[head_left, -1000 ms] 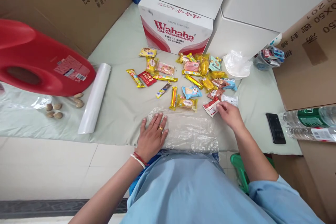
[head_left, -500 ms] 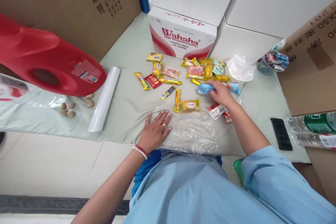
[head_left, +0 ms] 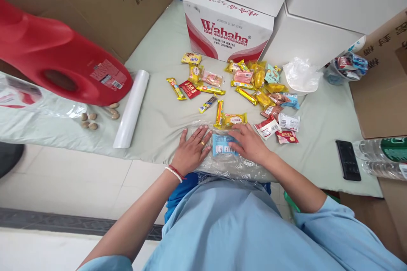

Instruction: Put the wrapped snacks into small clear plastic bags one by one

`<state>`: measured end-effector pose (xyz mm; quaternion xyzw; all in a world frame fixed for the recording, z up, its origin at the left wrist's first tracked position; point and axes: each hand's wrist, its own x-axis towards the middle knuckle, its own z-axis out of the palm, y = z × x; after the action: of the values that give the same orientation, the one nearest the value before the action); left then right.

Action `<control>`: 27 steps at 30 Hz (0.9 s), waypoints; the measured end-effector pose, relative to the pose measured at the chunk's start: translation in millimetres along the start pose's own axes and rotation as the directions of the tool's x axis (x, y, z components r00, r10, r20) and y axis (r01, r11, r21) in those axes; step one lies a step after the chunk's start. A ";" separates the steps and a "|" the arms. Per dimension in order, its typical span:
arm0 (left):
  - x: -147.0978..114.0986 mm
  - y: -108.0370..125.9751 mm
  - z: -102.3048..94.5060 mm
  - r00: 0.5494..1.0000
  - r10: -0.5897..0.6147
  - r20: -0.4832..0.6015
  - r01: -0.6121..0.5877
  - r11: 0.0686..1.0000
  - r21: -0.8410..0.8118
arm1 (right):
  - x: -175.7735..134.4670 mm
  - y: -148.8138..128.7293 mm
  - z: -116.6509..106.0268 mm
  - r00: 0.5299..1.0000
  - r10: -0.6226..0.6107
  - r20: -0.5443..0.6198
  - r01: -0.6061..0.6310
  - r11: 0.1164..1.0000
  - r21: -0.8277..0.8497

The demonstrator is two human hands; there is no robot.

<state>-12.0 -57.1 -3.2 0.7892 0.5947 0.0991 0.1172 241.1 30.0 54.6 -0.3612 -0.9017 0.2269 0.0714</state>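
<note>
A clear plastic sheet (head_left: 254, 171) lies wrinkled along the table's front edge, in front of my body. My left hand (head_left: 191, 148) rests flat on its left part, fingers spread. On the sheet lies a blue snack packet (head_left: 219, 144), with a white label and barcode facing up. My right hand (head_left: 249, 143) is over the packet's right end, its fingers apart and touching it. Just beyond the sheet are a yellow-wrapped cake (head_left: 235, 119) and a slim yellow stick packet (head_left: 219, 113). A red and white packet (head_left: 267, 128) sits right of my right hand.
Many snack packets lie before the Wahaha carton (head_left: 227, 34). To the left are a white roll (head_left: 131, 110), a red jug (head_left: 63, 67) and several nuts (head_left: 93, 126). At right are a white bowl (head_left: 300, 87), a phone (head_left: 348, 160) and plastic bottles (head_left: 375, 151).
My right hand has brought the blue packet from the snack pile down onto the plastic sheet, beside my left hand. The left hand stays on the sheet. The view has shifted slightly.
</note>
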 end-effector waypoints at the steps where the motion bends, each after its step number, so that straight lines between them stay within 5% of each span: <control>1: 0.2 -0.1 -0.1 1.000 0.000 0.001 0.000 1.000 0.002 | -2.0 -0.1 3.0 0.999 -0.049 0.013 0.049 0.998 -0.036; 4: 2.0 -4.3 -1.3 1.000 -0.001 0.006 0.001 1.000 0.010 | -7.7 4.7 10.5 0.981 -0.168 0.096 0.174 0.983 -0.055; 9: 5.2 -17.1 -4.3 1.000 0.014 0.007 -0.014 1.000 0.002 | -13.7 20.7 14.9 0.983 -0.143 0.112 0.146 0.989 -0.022; 15: 4.8 -17.0 -5.0 1.000 0.027 -0.015 -0.027 1.000 -0.005 | 3.6 19.3 -23.7 0.966 -0.198 0.167 0.186 0.979 0.088; 20: 5.1 -16.1 -4.4 1.000 0.026 -0.012 -0.026 1.000 0.001 | 103.5 12.8 -51.9 1.000 -0.011 0.006 0.011 0.997 -0.071; 24: 5.6 -17.4 -4.4 1.000 0.019 -0.002 -0.019 1.000 0.003 | 200.8 -12.9 -26.5 0.996 0.070 -0.047 -0.072 0.996 -0.055; 27: 5.6 -18.1 -4.8 1.000 0.018 -0.007 -0.018 1.000 0.002 | 243.0 -37.0 -0.8 0.990 0.083 -0.113 -0.081 0.996 0.022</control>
<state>-28.4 -46.6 -4.0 0.7942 0.5882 0.1024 0.1132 41.3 172.9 63.8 -0.4095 -0.8785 0.2167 0.1165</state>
